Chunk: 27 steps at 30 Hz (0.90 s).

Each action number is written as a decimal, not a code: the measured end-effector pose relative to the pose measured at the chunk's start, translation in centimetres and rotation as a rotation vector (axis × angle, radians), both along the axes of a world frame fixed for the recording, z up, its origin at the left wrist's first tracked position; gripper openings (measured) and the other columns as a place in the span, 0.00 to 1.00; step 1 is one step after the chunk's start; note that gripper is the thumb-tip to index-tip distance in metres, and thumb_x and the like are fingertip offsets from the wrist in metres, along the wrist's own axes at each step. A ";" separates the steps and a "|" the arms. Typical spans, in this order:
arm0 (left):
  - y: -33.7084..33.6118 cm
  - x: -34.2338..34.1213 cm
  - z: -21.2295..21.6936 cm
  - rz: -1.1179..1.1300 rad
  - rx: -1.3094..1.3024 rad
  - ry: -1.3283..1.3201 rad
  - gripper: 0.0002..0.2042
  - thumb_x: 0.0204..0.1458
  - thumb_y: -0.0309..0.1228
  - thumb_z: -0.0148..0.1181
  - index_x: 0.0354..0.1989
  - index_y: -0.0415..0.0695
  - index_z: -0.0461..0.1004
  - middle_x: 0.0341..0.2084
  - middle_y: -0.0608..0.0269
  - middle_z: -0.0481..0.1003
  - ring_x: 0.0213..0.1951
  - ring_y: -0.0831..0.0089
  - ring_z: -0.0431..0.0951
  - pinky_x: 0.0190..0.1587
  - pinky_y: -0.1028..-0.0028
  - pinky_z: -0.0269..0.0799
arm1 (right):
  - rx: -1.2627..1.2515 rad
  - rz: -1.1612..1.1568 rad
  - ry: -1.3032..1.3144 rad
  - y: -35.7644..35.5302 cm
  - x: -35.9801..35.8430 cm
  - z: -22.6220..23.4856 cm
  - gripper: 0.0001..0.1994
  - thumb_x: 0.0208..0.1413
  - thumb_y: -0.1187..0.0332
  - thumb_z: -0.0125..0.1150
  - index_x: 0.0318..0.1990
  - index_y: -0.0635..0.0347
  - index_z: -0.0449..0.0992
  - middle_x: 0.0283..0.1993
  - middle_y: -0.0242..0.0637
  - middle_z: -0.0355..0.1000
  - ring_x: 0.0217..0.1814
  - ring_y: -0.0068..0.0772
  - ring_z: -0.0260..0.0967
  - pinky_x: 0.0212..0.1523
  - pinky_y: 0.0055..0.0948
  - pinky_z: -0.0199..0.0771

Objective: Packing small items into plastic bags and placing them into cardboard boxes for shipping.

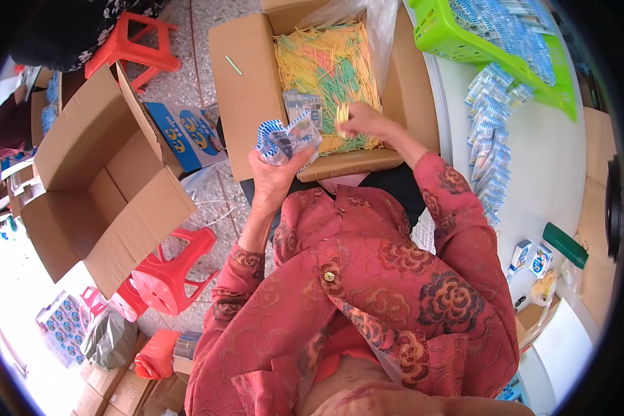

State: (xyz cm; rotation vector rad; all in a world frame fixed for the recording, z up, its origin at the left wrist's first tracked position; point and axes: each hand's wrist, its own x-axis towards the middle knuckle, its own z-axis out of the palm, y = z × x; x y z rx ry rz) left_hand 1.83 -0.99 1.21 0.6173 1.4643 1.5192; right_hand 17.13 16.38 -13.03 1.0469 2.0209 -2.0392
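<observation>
Thin pale-yellow plastic-looking sticks (pixel 342 119), bunched in the R hand's (pixel 364 122) pinched fingers over the open brown cardboard box (pixel 353 165), seem light, stiff, prob. slippery & snappable, best held mid-length, while the L hand (pixel 273 175) grips clear blue-striped film packaging (pixel 272 133).

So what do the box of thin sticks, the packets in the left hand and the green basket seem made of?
Box: matte brown cardboard, judging by its folded flaps. Packets in the left hand: probably thin, glossy plastic film, partly clear and crinkled. Green basket: likely smooth moulded plastic, given its even bright colour.
</observation>
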 end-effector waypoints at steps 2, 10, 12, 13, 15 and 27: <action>-0.4 0.0 -0.5 -0.003 0.009 0.012 0.16 0.38 0.18 0.64 0.37 0.38 0.70 0.32 0.63 0.74 0.34 0.77 0.74 0.38 0.76 0.72 | -0.093 -0.204 0.185 0.5 -0.8 6.3 0.08 0.47 0.69 0.61 0.32 0.62 0.73 0.25 0.31 0.69 0.22 0.17 0.64 0.22 0.17 0.66; 0.2 1.1 -0.9 -0.080 -0.006 0.145 0.10 0.41 0.23 0.64 0.34 0.37 0.74 0.28 0.68 0.75 0.29 0.84 0.72 0.32 0.81 0.69 | -0.002 -0.154 0.559 -2.2 -0.9 20.4 0.05 0.49 0.70 0.60 0.32 0.60 0.74 0.28 0.25 0.69 0.25 0.12 0.64 0.25 0.14 0.65; 0.5 1.3 -0.7 -0.095 0.009 0.153 0.10 0.41 0.23 0.64 0.34 0.37 0.74 0.27 0.68 0.75 0.29 0.84 0.72 0.32 0.81 0.69 | 0.027 -0.157 0.526 -2.9 -1.1 20.6 0.05 0.48 0.71 0.60 0.33 0.61 0.74 0.26 0.25 0.69 0.26 0.14 0.64 0.26 0.17 0.67; 0.5 1.3 -0.6 -0.108 0.022 0.162 0.10 0.41 0.23 0.64 0.34 0.37 0.74 0.27 0.69 0.75 0.29 0.84 0.71 0.32 0.81 0.68 | 0.191 -0.123 0.539 -3.2 -1.2 20.1 0.06 0.47 0.71 0.60 0.33 0.62 0.73 0.25 0.28 0.69 0.25 0.15 0.65 0.26 0.19 0.67; 0.5 1.3 -0.6 -0.113 0.025 0.182 0.10 0.41 0.23 0.64 0.34 0.38 0.74 0.27 0.69 0.75 0.29 0.85 0.71 0.32 0.81 0.68 | 0.353 -0.084 0.552 -3.5 -1.4 20.0 0.07 0.47 0.71 0.61 0.33 0.63 0.73 0.24 0.31 0.69 0.25 0.17 0.65 0.26 0.21 0.67; 0.6 0.9 -0.4 -0.102 0.039 0.233 0.08 0.40 0.24 0.65 0.30 0.39 0.74 0.23 0.71 0.74 0.26 0.86 0.69 0.29 0.81 0.67 | 0.597 0.066 0.460 -4.0 -1.4 21.4 0.08 0.42 0.77 0.61 0.33 0.61 0.73 0.32 0.29 0.68 0.25 0.17 0.63 0.26 0.18 0.65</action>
